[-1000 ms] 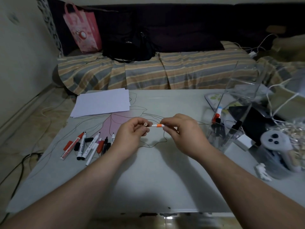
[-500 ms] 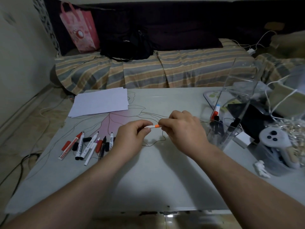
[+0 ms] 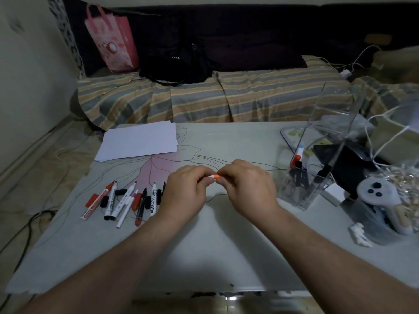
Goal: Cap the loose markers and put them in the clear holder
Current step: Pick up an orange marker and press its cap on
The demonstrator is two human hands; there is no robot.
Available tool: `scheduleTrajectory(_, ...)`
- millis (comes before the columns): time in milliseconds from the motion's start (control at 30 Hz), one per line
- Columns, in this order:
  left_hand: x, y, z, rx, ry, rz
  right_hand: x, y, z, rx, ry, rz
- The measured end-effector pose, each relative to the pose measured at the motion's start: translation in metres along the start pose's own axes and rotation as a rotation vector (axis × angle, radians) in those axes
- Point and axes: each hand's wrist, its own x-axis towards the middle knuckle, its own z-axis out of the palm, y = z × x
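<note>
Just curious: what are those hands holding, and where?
An orange-and-white marker, pinched between both hands: left hand on one end, right hand on the other.

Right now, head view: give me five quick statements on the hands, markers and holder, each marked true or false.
1. Both hands grip one small orange-and-white marker above the pale table. True.
2. The clear plastic holder stands by the left hand. False: it stands right of the right hand.
3. The clear holder is empty. False: dark markers and a red-and-white one stand in it.
4. A cluster of loose markers and caps lies left of the left hand. True.
5. The stack of white paper sheets covers the loose markers. False: it lies apart, farther back.
</note>
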Motion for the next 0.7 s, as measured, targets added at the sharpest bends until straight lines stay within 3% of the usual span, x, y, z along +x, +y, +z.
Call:
scheduleTrajectory(100, 0.003, 0.006, 0.001, -0.086, -0.021, -0.084, 0.003, 0.003, -0.001, 0.113, -0.099, 0.134)
scheduleTrajectory(267, 0.003, 0.029, 0.019, -0.445, -0.103, -0.316, 0.000, 0.019, -0.030, 0.081, -0.437, 0.112)
scheduleTrajectory(333, 0.006, 0.042, 0.027, -0.552, -0.083, -0.328, -0.005, 0.025, -0.050, 0.213, -0.448, 0.153)
scheduleTrajectory(400, 0.010, 0.057, 0.036, -0.625, -0.086, -0.317, -0.008, 0.034, -0.069, 0.305, -0.321, 0.232)
scheduleTrajectory(467, 0.012, 0.073, 0.046, -0.634, -0.122, -0.276, -0.008, 0.046, -0.092, 0.329, -0.084, 0.296)
scheduleTrajectory(567, 0.009, 0.092, 0.062, -0.485, -0.189, -0.128, -0.008, 0.071, -0.125, 0.259, 0.269, 0.342)
scheduleTrajectory(700, 0.002, 0.099, 0.077, -0.318, -0.292, 0.084, -0.012, 0.101, -0.133, 0.132, 0.391, 0.404)
